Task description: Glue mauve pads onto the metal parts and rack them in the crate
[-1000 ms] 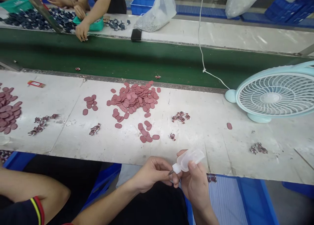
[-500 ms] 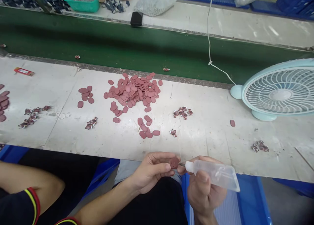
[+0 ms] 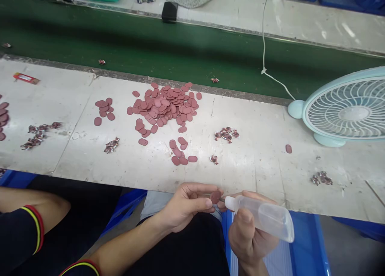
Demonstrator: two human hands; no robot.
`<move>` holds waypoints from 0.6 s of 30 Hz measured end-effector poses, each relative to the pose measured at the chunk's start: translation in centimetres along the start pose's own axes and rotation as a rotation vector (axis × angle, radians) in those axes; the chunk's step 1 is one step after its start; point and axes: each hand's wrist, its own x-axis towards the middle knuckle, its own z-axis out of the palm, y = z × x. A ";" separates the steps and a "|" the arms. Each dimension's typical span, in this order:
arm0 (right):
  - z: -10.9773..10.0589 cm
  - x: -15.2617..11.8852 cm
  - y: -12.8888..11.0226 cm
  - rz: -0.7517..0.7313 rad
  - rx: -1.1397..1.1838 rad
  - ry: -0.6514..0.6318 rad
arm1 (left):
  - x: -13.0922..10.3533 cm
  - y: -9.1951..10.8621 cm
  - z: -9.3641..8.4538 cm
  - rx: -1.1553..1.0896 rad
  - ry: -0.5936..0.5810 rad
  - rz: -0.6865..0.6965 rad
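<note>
Between the thumb and fingers of my left hand (image 3: 186, 208) is a small oval reddish-brown disc (image 3: 215, 197), held just past the table's front edge. My right hand (image 3: 251, 232) is wrapped round a translucent squeeze bottle (image 3: 264, 218), which lies on its side with its white cap and thin dark tip pointing left. The tip meets the right side of the disc; whether it touches cannot be made out. Ahead of my hands, a large pile of similar oval discs (image 3: 168, 105) lies on the white table (image 3: 240, 167), with smaller groups around it.
Small clusters of shiny brown-silver parts (image 3: 227, 134) are scattered on the table. A light-blue fan (image 3: 353, 111) stands at right, its white cord crossing the green strip (image 3: 180, 47). At left are a co-worker's arm (image 3: 33, 203) and a red packet (image 3: 26, 78). A blue crate (image 3: 309, 240) is below right.
The view has tipped slightly downward. The bottle has rolled a little in my right hand, and its rear end sits lower. My left hand still holds the disc at the tip.
</note>
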 end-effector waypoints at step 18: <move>0.2 0.6 -1.0 -0.024 0.203 -0.135 | -0.1 0.3 0.1 -0.027 0.007 -0.010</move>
